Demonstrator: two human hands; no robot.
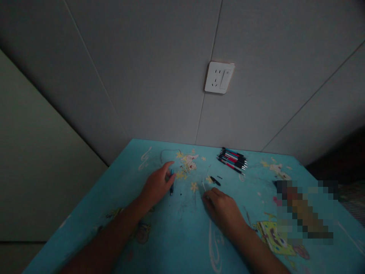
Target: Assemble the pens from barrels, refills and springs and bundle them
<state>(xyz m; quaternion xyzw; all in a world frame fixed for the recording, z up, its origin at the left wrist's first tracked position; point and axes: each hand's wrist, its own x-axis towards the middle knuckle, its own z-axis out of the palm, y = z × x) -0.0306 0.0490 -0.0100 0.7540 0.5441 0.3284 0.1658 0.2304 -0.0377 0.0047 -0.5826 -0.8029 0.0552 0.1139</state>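
Note:
Both my forearms rest on a blue cartoon-printed table [176,236]. My left hand [156,185] lies palm down with its fingers curled over a dark pen barrel [171,182], touching it. My right hand [222,209] is palm down, its fingers pinched on a thin white pen refill [203,186] that sticks out toward the wall. A small black pen part [215,181] and a tinier black piece [219,177] lie just beyond my right hand.
A bundle of several red, black and blue pens [233,160] lies at the table's far edge. A white wall socket with a switch [219,77] is above. A blurred patch [305,211] covers the table's right side. A pale cabinet [34,167] stands left.

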